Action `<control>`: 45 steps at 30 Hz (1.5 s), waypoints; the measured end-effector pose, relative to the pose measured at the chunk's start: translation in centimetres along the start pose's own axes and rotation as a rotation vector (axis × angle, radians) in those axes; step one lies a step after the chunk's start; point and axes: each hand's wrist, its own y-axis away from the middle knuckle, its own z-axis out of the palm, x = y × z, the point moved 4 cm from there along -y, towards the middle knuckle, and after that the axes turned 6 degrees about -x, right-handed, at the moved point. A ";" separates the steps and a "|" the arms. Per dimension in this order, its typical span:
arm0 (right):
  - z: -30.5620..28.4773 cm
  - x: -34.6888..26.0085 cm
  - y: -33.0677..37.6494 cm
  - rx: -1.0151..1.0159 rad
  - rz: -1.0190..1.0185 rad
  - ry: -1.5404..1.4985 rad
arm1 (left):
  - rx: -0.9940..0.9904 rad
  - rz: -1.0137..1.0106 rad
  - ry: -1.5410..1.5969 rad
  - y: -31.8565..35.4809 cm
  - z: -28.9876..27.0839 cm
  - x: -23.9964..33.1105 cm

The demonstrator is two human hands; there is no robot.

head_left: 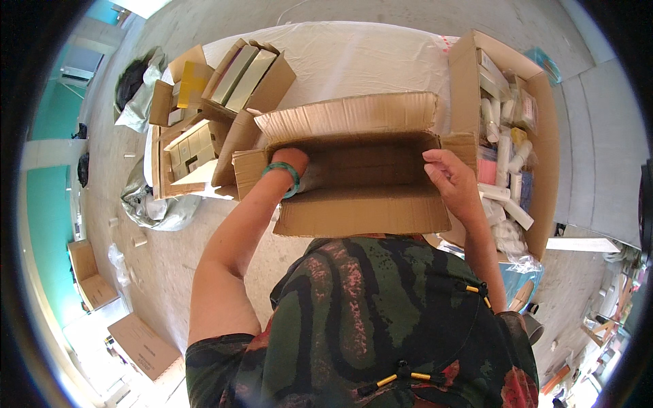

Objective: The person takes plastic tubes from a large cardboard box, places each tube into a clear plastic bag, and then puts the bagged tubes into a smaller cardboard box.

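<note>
In front of me stands an uncovered cardboard box (371,163), its long far and near flaps spread outward. My left hand (291,161), with a green bangle (289,178) at the wrist, reaches down into the box's left end. Its fingers are hidden inside, and something pale shows faintly beside it. At the right end is my right hand (454,182), its thumb and forefinger apart over the rim and nothing seen between them. The visible part of the box's inside is dark and bare.
A large carton (549,170) of white tubes and wrapped pieces stands at the right. Left of me, a carton (275,78) holds flat boxes, beside another carton (163,160) of small boxes. White sheeting (367,61) covers the table. A sack (160,204) lies on the floor.
</note>
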 end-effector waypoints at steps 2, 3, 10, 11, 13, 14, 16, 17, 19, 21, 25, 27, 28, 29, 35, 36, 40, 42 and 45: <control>-0.6 0.3 0.3 0.019 0.012 0.008 | -0.010 0.026 -0.017 0.3 -0.5 0.2; -1.0 0.1 0.4 0.026 0.023 0.011 | -0.015 0.038 -0.025 0.8 -1.3 0.3; -4.6 0.9 1.7 0.117 0.013 -0.081 | 0.085 0.104 0.084 4.2 -4.9 -0.4; -5.4 1.0 2.0 0.153 0.019 -0.047 | 0.133 0.117 0.136 4.9 -5.6 -0.8; -7.3 1.3 2.5 0.223 0.030 0.018 | 0.187 0.147 0.249 6.1 -7.3 -1.4; -8.2 1.5 2.8 0.248 0.038 -0.006 | 0.178 0.101 0.298 6.7 -8.2 -1.7; -11.0 1.9 4.1 0.333 0.062 -0.034 | 0.171 0.049 0.393 7.3 -10.2 -1.3; -12.1 2.9 4.4 0.385 0.044 -0.069 | 0.316 0.094 0.417 8.2 -10.8 -1.2; -14.7 4.3 5.7 0.489 0.040 -0.087 | 0.517 0.178 0.515 10.1 -12.1 0.2; -16.9 5.5 7.1 0.579 0.038 -0.142 | 0.574 0.198 0.643 11.4 -13.8 2.8; -20.4 8.2 9.7 0.705 0.085 -0.115 | 0.586 0.219 0.896 11.3 -13.9 6.7; -21.3 10.0 10.7 0.745 0.132 -0.095 | 0.629 0.278 0.847 11.1 -14.4 8.5; -21.6 10.9 11.1 0.763 0.153 -0.088 | 0.652 0.304 0.822 11.0 -14.7 9.3; -21.6 11.6 11.5 0.770 0.174 -0.101 | 0.672 0.322 0.775 10.9 -14.8 10.1; -21.3 20.3 11.9 0.680 0.340 0.252 | 0.605 0.393 0.766 11.0 -15.4 14.3; -20.6 21.4 11.6 0.635 0.407 0.224 | 0.603 0.416 0.743 11.1 -15.1 14.7; -18.7 24.8 9.8 0.466 0.498 0.543 | 0.520 0.296 0.825 11.7 -15.2 16.1; -18.1 24.5 8.5 0.418 0.554 0.637 | 0.537 0.300 0.810 11.8 -15.0 16.6; -18.3 26.3 6.6 0.317 0.710 0.683 | 0.573 0.312 0.759 12.1 -15.1 17.4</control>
